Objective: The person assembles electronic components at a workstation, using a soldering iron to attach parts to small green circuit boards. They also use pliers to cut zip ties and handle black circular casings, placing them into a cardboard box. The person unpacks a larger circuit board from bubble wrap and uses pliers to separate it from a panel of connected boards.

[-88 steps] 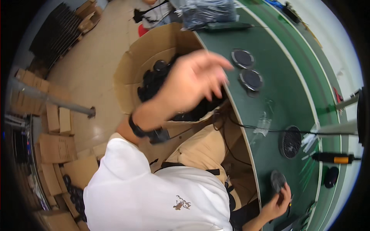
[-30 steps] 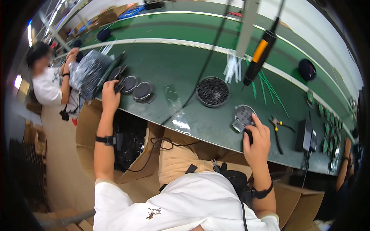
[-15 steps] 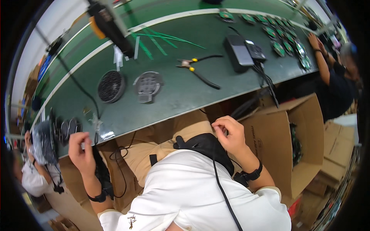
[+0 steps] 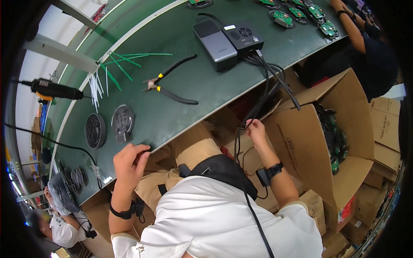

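Seen from the head camera, the left hand (image 4: 129, 162) rested with curled fingers on the near edge of the green bench (image 4: 180, 38), holding nothing, just below a round grey fan part (image 4: 122, 121) and a black mesh grille (image 4: 93, 130). The right hand (image 4: 256, 129) pinched black cables (image 4: 262, 92) hanging from two grey boxes (image 4: 227, 39), beside an open cardboard box (image 4: 301, 137) of circuit boards. Pliers (image 4: 172, 84) and green cable ties (image 4: 129, 58) lay farther back.

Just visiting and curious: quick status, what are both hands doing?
Left hand curled on the green table edge, holding nothing. Right hand pinching black cables beside the open cardboard box. Nothing blocking either.
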Tool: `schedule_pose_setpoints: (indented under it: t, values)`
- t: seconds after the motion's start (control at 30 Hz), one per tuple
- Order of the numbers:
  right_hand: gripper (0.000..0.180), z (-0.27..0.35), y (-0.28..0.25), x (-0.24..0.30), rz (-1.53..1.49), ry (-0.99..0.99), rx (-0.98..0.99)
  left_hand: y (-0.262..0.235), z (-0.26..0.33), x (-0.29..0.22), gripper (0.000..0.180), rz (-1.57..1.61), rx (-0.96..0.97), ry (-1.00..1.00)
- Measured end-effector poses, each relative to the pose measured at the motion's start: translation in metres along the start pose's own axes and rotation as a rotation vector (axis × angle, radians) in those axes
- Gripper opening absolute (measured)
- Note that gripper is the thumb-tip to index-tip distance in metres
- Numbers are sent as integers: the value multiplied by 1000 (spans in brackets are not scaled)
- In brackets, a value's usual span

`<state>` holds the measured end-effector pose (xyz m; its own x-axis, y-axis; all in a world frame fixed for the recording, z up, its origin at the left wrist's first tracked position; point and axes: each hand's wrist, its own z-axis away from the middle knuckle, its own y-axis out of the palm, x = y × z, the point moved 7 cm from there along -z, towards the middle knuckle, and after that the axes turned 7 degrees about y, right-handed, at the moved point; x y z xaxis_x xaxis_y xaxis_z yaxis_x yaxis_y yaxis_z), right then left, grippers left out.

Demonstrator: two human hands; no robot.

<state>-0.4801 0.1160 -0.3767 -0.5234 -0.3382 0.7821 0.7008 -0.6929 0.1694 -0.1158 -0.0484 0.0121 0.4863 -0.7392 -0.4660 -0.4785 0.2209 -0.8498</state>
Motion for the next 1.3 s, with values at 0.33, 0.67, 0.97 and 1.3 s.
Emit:
schedule_pose_setpoints:
  t: [0.33,0.67,0.97,1.3]
  values:
    - [16,-250,1,-28,978,-40,-434,12,-6,6,28,-145,-15,138]
    - [21,-326,26,-24,1139,85,-516,12,-9,11,28,-74,67,181]
    - [27,-370,34,-16,1136,94,-544,11,-14,12,30,-54,33,149]
    - [34,-373,10,16,691,-45,-538,7,-21,10,30,-66,40,110]
